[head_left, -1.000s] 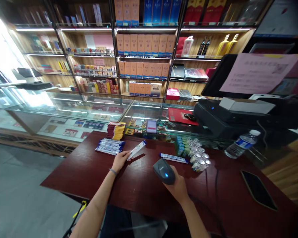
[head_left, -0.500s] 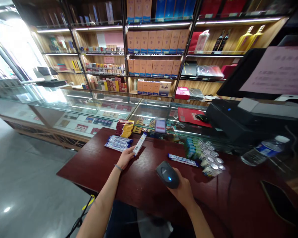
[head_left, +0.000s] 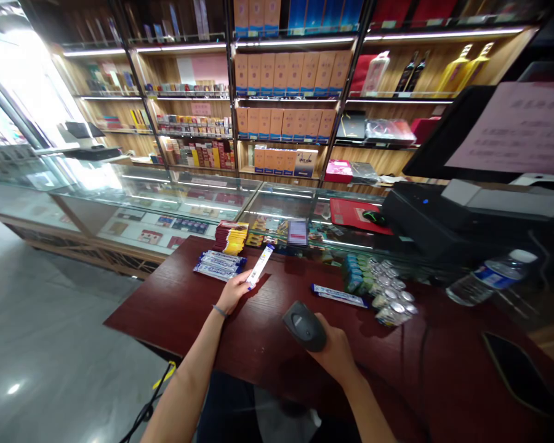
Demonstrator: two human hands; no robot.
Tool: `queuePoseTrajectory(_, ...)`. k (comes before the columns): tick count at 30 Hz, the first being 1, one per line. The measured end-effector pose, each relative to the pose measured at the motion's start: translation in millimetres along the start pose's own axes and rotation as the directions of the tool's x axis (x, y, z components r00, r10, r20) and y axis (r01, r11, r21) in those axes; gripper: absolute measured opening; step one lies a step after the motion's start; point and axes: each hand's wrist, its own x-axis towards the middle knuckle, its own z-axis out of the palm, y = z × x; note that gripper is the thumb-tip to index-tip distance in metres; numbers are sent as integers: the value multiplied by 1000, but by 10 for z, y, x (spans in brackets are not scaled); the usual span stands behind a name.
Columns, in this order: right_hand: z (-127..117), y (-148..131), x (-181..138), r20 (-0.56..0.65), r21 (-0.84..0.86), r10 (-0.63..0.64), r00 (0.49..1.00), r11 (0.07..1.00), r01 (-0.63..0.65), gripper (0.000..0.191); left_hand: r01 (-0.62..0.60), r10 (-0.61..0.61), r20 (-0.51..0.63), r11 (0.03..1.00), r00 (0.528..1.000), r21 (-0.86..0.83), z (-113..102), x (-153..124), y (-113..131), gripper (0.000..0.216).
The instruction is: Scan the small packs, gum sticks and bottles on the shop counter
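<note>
My left hand (head_left: pixel 232 291) is closed on one end of a slim white packet with blue ends (head_left: pixel 260 266), tilted up above the table. Just left of it lies a pile of similar blue-and-white packets (head_left: pixel 219 264). A black barcode scanner (head_left: pixel 305 326) is in my right hand (head_left: pixel 335 351), its head angled toward the packet, with clear space between them. The blue light seen earlier on the scanner is not lit. Beyond the scanner, more blue-and-white packets (head_left: pixel 339 296) lie apart on the dark red tabletop (head_left: pixel 268 332).
Behind the pile stands a stack of yellow-and-maroon packs (head_left: pixel 231 237). To the right are green and silver-topped containers (head_left: pixel 378 286), a water bottle (head_left: pixel 489 280) and a phone (head_left: pixel 517 372). A glass display counter (head_left: pixel 189 197) runs behind, with a black terminal (head_left: pixel 452 209) on the right.
The scanner has shifted slightly left in my right hand, and its blue light has gone out. My left hand and its packet have barely moved.
</note>
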Motion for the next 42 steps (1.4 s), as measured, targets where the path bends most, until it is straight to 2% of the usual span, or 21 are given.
queuePoseTrajectory(3, -7, -7, -1, -5, 25, 9, 1000, 1000, -8, 40, 29, -29, -3, 999, 1000, -44, 3, 14, -27, 50)
queuePoseTrajectory(9, -3, 14, -6, -11, 39, 9, 1000, 999, -9, 46, 162, -171, -5, 941, 985, -298, 44, 21, -113, 65)
queuePoseTrajectory(11, -5, 38, -6, -20, 16, -13, 1000, 1000, 13, 46, 152, -172, -38, 938, 984, -312, -6, 31, -111, 65)
queuePoseTrajectory(13, -9, 66, -6, -32, 16, -39, 999, 999, 39, 45, 122, -160, -114, 951, 981, -284, -150, 65, -81, 65)
queuePoseTrajectory(16, -10, 101, -8, -64, 45, -59, 996, 997, 62, 45, 53, -83, -264, 992, 961, -117, -551, 155, 14, 63)
queuePoseTrajectory(18, -3, 114, -9, -90, 47, -58, 994, 997, 62, 44, 6, 28, -305, 994, 952, 107, -876, 215, 99, 54)
queuePoseTrajectory(21, 14, 120, -12, -111, 49, -49, 993, 997, 55, 39, -26, 146, -262, 909, 954, 415, -1290, 269, 203, 41)
queuePoseTrajectory(24, 24, 124, -14, -125, 61, -44, 991, 997, 52, 37, -52, 205, -180, 785, 962, 617, -1533, 294, 212, 36)
queuePoseTrajectory(31, 29, 147, -19, -129, 89, -11, 992, 996, 22, 39, -199, 250, 69, 545, 966, 814, -1743, 395, -34, 46)
queuePoseTrajectory(35, 40, 155, -18, -135, 89, 4, 991, 996, 8, 41, -262, 210, 184, 446, 960, 856, -1829, 414, -129, 54)
queuePoseTrajectory(39, 43, 143, -13, -126, 93, 19, 992, 996, -7, 45, -271, 193, 209, 402, 959, 874, -1864, 352, -175, 58)
queuePoseTrajectory(42, 21, 113, -6, -131, 105, 26, 991, 994, -13, 45, -243, 247, 145, 435, 958, 867, -1788, 292, -156, 56)
